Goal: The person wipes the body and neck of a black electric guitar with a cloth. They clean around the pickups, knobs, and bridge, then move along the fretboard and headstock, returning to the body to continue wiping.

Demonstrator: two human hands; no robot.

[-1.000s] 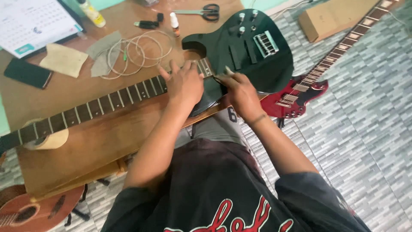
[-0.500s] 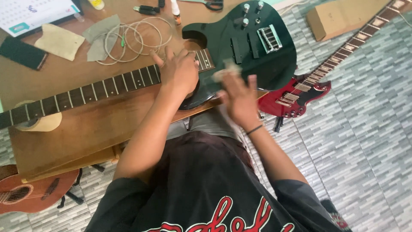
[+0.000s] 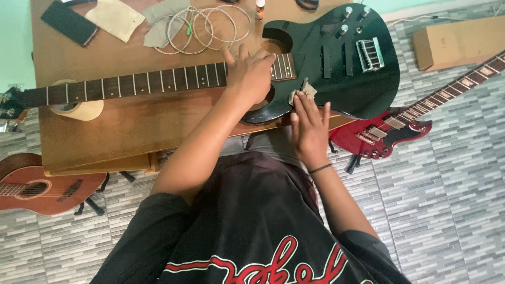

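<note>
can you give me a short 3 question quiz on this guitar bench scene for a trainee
1. True or false: the left hand rests on the green guitar where neck meets body.
2. What does the right hand press against the guitar's edge? A) cloth B) scissors C) phone
3. Fill in: the coiled strings lie on the ____ above the neck.

Key: 1 true; 2 A, a small cloth under the fingertips; 3 table.
</note>
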